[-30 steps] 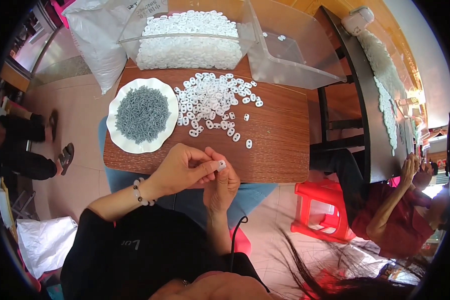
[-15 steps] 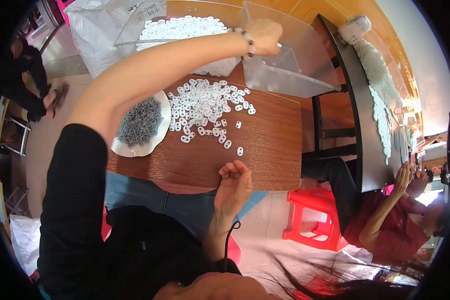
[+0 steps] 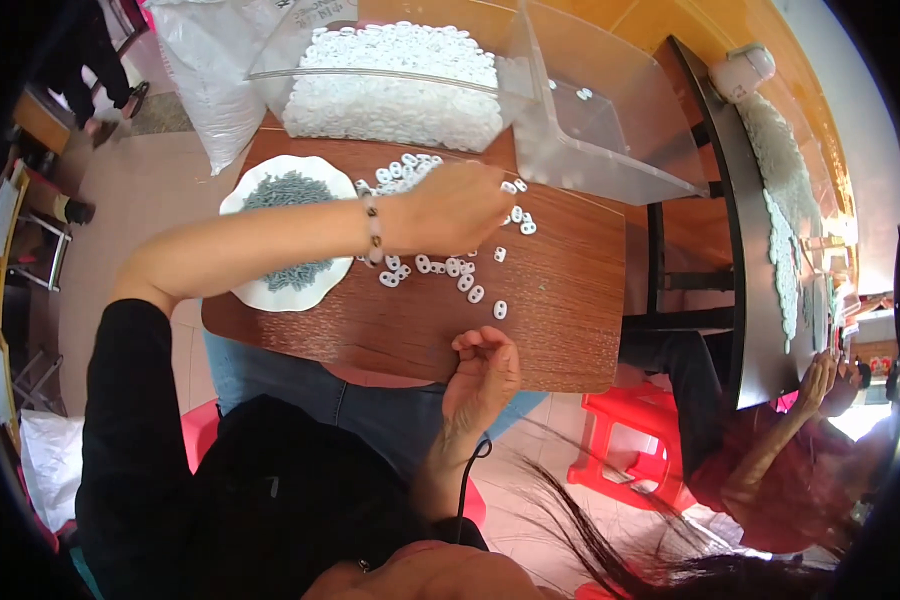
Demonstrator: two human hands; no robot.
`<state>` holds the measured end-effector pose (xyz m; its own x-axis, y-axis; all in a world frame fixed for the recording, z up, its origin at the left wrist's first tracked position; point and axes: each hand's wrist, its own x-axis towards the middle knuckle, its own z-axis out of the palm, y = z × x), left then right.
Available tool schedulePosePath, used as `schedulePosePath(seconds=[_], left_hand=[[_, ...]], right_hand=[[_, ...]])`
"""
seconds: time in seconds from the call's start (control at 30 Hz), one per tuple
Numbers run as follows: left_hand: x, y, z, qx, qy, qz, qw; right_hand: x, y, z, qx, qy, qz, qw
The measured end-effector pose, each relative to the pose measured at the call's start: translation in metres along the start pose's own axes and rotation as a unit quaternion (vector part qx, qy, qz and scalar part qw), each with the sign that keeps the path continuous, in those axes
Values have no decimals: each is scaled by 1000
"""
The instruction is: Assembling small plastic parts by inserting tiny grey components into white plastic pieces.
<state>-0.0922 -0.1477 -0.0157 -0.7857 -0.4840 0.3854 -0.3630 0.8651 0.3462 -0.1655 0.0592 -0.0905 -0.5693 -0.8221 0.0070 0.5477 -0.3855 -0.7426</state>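
Note:
My left hand (image 3: 457, 208), with a beaded bracelet on its wrist, reaches over loose white two-holed oval plastic pieces (image 3: 407, 170) on the brown wooden table. Its fingers point down among the pieces; the tips are hidden. Palm up, my right hand (image 3: 482, 378) rests at the table's near edge with its fingers curled in; whatever they hold, if anything, does not show. A single white piece (image 3: 500, 310) lies just beyond it. Under my left forearm stands a white scalloped plate (image 3: 344, 187) heaped with small grey-blue rods (image 3: 288, 190).
A clear bin (image 3: 395, 100) full of white pieces stands at the back. Beside it, another clear bin (image 3: 620, 160) has a few pieces inside. A white sack (image 3: 205, 90) is at back left. To the right, a person (image 3: 780, 480) works at a dark table (image 3: 715, 200) near a red stool (image 3: 620, 465).
My left hand has come down from the nearly bare clear bin to the pieces on the table. My right hand keeps its curled pose. The whole view has shifted slightly.

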Motion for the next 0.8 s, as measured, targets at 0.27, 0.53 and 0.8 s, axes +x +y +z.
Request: schedulePosePath(seconds=[0.27,0.53,0.8], left_hand=[[-22,-13,36,33,-44,73,996],[-24,-1,38,57,-47,57,996],[-57,40,-10,-193,78,-31,978]], right_hand=[[-6,1,-1,-26,-10,-27,999],[-6,-2,1,-33,-32,-22,999],[-11,0,15,-145,-3,-59,988]])
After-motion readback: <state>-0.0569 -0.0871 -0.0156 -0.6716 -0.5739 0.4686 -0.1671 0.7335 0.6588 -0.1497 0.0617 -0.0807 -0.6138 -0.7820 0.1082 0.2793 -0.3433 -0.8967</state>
